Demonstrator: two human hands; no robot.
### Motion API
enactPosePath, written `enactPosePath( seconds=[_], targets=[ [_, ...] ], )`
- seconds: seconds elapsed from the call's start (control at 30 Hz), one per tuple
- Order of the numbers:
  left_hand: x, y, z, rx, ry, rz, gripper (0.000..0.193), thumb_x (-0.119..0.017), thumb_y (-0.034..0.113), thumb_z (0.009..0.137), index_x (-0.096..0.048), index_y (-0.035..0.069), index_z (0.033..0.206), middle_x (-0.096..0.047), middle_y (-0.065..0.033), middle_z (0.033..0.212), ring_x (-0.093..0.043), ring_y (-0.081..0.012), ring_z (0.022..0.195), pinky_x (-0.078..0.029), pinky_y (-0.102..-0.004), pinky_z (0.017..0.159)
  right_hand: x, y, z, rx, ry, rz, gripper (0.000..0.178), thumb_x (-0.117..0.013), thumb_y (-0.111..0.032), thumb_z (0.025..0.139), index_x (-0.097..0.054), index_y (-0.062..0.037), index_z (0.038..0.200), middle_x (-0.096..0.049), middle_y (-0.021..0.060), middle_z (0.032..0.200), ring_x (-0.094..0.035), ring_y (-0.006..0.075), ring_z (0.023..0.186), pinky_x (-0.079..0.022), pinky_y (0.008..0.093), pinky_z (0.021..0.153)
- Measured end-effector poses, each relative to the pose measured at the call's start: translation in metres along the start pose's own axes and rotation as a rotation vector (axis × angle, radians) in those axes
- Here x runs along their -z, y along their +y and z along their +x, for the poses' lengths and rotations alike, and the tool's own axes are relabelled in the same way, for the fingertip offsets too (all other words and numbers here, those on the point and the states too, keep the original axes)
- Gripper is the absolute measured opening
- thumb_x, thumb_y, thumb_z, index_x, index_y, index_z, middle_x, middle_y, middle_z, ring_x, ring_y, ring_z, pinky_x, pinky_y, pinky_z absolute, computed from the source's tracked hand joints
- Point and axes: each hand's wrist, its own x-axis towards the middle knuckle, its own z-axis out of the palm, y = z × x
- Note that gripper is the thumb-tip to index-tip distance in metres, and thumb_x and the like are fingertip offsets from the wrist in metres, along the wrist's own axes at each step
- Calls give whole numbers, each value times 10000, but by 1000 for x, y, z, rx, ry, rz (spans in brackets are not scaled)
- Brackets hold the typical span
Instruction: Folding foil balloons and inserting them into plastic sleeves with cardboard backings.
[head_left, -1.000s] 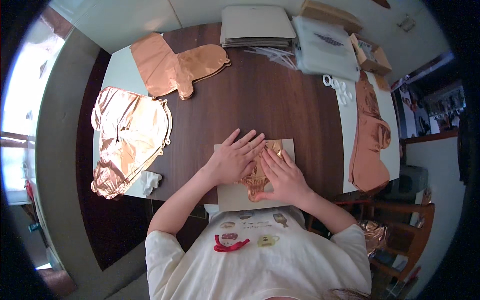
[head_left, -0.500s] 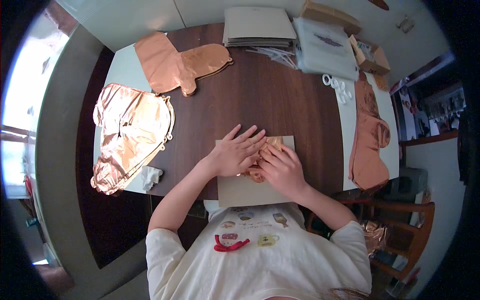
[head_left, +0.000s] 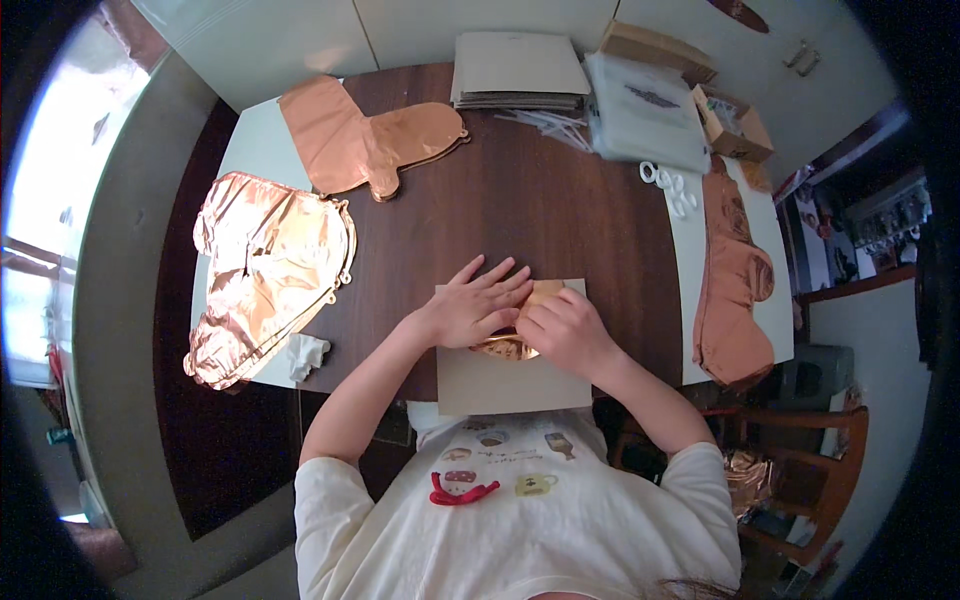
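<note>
A grey cardboard sheet lies at the table's near edge, in front of my body. On it is a small folded copper-coloured foil balloon, partly covered by both hands. My left hand rests flat over its left part with the fingers spread. At its right side my right hand has curled fingers pinching the foil; the fingertips are partly hidden. The balloon's middle, below my hands, shows shiny and creased.
Stacked flat foil balloons lie at the far left, left and right. Crumpled white tissue sits near left. Cardboard sheets, white straws, plastic bags, white rings and a small box stand farther back.
My right fingers have gone from lying stretched over the foil to a curled pinch. The foil beneath looks flatter and smoother. My left hand stays nearly in place.
</note>
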Motion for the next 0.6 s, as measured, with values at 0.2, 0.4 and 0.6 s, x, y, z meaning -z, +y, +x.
enactPosePath(
  seconds=[0.2, 0.4, 0.6],
  targets=[
    [-1, -2, 1, 15, -22, -16, 585, -218, 431, 957, -298, 90, 1426, -230, -48, 1505, -137, -228, 1407, -59, -460, 1132, -3, -8, -5, 48, 80, -150, 62, -593, -164, 700, -560, -125, 734, -523, -12, 743, -541, 137, 727, -425, 285, 662],
    [-2, -2, 1, 19, -40, -2, 588, -219, 437, 956, -294, 95, 1428, -219, -42, 1509, -125, -220, 1409, -52, -456, 1134, -11, -21, -23, 28, -4, -112, 81, -590, -164, 715, -580, -127, 786, -531, -16, 772, -537, 136, 735, -421, 283, 660],
    [-9, -3, 2, -20, 12, 166, 578, -313, 413, 944, -297, 92, 1425, -242, -50, 1500, -165, -232, 1401, -95, -478, 1127, -2, -39, -40, -68, -136, 23, 334, -630, -300, 719, -608, -54, 943, -557, 34, 888, -537, 167, 841, -423, 317, 768]
  ],
)
